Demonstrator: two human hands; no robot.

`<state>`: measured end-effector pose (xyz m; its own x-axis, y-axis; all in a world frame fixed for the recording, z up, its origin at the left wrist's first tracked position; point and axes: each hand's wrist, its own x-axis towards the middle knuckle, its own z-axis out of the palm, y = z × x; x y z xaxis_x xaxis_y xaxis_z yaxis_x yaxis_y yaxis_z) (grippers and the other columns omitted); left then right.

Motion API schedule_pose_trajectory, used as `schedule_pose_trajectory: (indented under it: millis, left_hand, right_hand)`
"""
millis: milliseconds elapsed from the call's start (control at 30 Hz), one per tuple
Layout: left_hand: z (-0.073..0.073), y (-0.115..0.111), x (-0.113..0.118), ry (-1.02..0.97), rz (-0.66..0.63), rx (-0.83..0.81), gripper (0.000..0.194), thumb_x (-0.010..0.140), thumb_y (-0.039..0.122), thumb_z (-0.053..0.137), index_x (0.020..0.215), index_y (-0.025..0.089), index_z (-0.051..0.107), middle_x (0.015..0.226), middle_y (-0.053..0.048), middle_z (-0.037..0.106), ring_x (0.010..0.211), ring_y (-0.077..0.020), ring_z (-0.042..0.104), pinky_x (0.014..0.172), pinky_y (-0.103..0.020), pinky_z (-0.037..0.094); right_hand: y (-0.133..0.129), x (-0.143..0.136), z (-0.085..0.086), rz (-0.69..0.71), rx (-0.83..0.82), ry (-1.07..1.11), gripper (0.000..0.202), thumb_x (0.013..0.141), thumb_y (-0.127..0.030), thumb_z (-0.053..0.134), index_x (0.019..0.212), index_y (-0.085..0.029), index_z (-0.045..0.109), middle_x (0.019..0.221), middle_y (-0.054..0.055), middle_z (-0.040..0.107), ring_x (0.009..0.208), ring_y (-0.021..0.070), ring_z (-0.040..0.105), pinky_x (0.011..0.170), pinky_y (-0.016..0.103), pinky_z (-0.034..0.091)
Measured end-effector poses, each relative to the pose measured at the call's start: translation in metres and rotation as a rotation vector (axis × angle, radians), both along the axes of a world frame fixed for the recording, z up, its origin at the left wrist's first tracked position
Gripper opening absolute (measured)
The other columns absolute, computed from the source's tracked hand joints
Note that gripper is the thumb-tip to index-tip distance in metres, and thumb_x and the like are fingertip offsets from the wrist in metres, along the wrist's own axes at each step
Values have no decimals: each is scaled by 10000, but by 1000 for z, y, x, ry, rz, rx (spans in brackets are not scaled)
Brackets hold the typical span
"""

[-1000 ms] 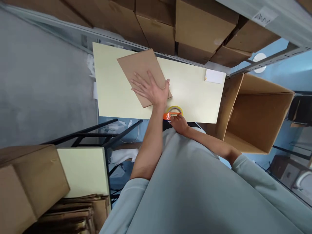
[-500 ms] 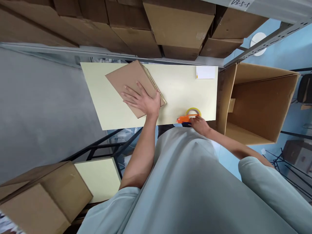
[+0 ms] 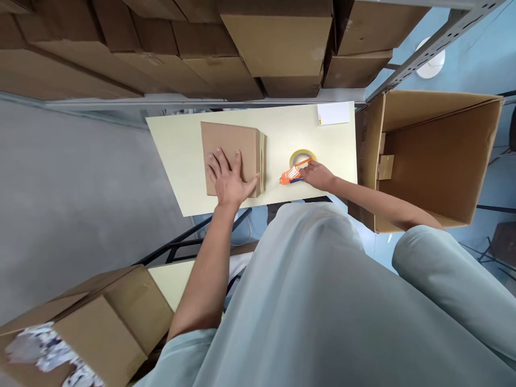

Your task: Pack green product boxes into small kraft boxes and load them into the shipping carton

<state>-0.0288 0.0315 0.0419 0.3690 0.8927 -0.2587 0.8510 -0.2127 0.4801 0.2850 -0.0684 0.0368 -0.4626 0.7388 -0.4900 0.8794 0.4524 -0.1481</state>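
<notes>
A small brown cardboard box (image 3: pixel 212 141) lies on the cream tabletop (image 3: pixel 177 161), with a strip of yellowish tape (image 3: pixel 263 161) along its right side. Spread flat on top of this box is my left hand (image 3: pixel 231 185), fingers apart and not wrapped around it. To the right, my right hand (image 3: pixel 316 174) is closed on an orange tape dispenser (image 3: pixel 289 174) that carries a yellow-rimmed roll of tape (image 3: pixel 297 153). The dispenser is just above the table; whether it touches the surface I cannot tell.
A white label or card (image 3: pixel 333 113) lies at the table's far right corner. Beyond the table, a shelf (image 3: pixel 177 100) holds several cardboard boxes (image 3: pixel 278 45). A large open carton (image 3: pixel 435 161) stands at right. Another open carton (image 3: pixel 100 338), with printed material inside, is at lower left.
The small box has been turned and now sits nearly square to the table. My left hand turned with it. My right hand brought the tape dispenser inward from the table's near edge.
</notes>
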Motion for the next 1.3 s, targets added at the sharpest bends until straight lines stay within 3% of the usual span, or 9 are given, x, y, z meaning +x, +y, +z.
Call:
schedule_pose_trajectory:
  millis: [133, 233, 400, 533, 633, 733, 933, 1067, 1300]
  left_hand:
    - [19, -16, -14, 27, -100, -21, 1005, 929, 676, 732, 1777, 212, 457, 1935, -187, 105, 1789, -491, -9, 1402, -758, -33]
    - [22, -19, 13, -20, -29, 36, 902, 1027, 649, 634, 1783, 198, 440, 1933, -192, 118, 1801, -438, -6, 1423, -706, -18]
    - [-2, 6, 88, -127, 177, 98, 772, 1110, 631, 537, 1747, 199, 480, 1938, -178, 119, 1806, -404, -48, 1431, -683, -21]
    - [-22, 18, 119, -92, 336, 77, 633, 1124, 606, 512, 1552, 159, 647, 1935, -194, 119, 1807, -403, -71, 1433, -672, -62]
    - [-26, 16, 118, -83, 323, 91, 574, 1140, 587, 471, 1452, 154, 683, 1926, -198, 162, 1810, -384, -64, 1436, -670, -66]
    - [-24, 9, 107, -91, 216, 98, 541, 1138, 588, 480, 1394, 165, 700, 1906, -189, 243, 1813, -380, -13, 1445, -664, -44]
    - [-19, -2, 92, -96, 82, 60, 458, 1134, 533, 505, 1316, 181, 735, 1887, -157, 308, 1816, -357, 27, 1459, -655, -17]
    - [-17, -5, 90, -106, 70, 25, 426, 1138, 506, 506, 1286, 174, 730, 1901, -143, 272, 1816, -341, 0, 1457, -656, -33]
    - [-16, -13, 93, -128, 11, 34, 385, 1106, 461, 539, 1252, 179, 757, 1880, -166, 330, 1813, -362, 72, 1457, -663, 19]
  right_hand:
    - [-18, -37, 2, 99, -39, 50, 416, 1061, 15, 432, 1407, 22, 663, 1125, 193, 856, 1010, 283, 818, 1086, 427, 483]
    - [-29, -49, 1, 84, -30, 72, 404, 1051, 5, 465, 1407, 22, 654, 1106, 196, 854, 989, 282, 820, 1084, 431, 501]
    - [-38, -46, -2, 41, -3, 55, 363, 1087, -50, 459, 1399, -6, 639, 1080, 185, 850, 998, 294, 805, 1106, 452, 509]
    - [-42, -43, -3, 9, -11, 37, 387, 1090, -59, 456, 1438, 1, 614, 1074, 190, 844, 1003, 301, 801, 1042, 440, 535]
    - [-44, -48, 0, -35, -30, 47, 452, 1080, -31, 436, 1501, 16, 595, 1122, 202, 849, 1040, 307, 808, 1082, 467, 540]
    - [-46, -59, 4, -56, -61, 105, 488, 1061, 4, 410, 1495, -17, 631, 1196, 209, 851, 1074, 304, 807, 1141, 496, 535]
    - [-51, -77, 12, -76, -148, 177, 488, 1083, -9, 378, 1486, -47, 649, 1188, 175, 861, 1050, 264, 805, 1124, 423, 539]
    - [-61, -46, 18, -102, -137, 173, 457, 1099, -45, 417, 1500, -49, 635, 1203, 180, 856, 1073, 274, 802, 1120, 414, 514]
    - [-60, 69, 28, -158, -105, -3, 360, 1180, -272, 461, 1327, -34, 687, 1119, 229, 843, 1027, 323, 778, 1070, 442, 450]
